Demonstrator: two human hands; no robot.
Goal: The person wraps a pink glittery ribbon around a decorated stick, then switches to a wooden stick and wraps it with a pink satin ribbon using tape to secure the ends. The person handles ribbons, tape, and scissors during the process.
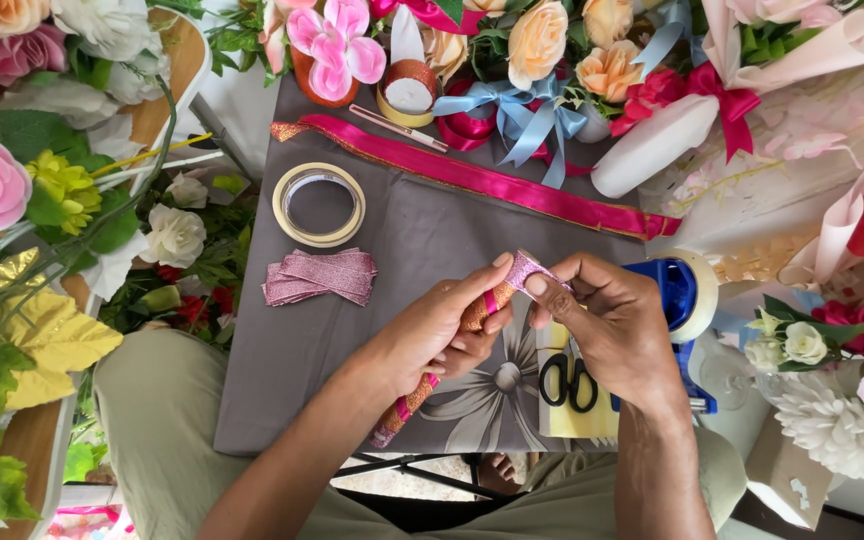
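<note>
My left hand (pixel 442 325) grips a thin stick (pixel 407 405) wrapped in orange and pink glitter ribbon, slanting down toward my lap. My right hand (pixel 607 320) pinches a strip of pink glitter ribbon (pixel 525 270) against the top end of the stick. Both hands meet over a grey cloth-covered board (pixel 402 240). Black-handled scissors (pixel 567 382) lie just under my right hand. A small pile of cut pink glitter ribbon pieces (pixel 319 277) rests left of my hands.
A roll of clear tape (pixel 319 205) lies on the board, and a long magenta ribbon (pixel 492 180) crosses it. A blue tape dispenser (pixel 680 295) sits right. A gold ribbon spool (pixel 409 92) stands at the back. Artificial flowers (pixel 72 190) crowd both sides and the far edge.
</note>
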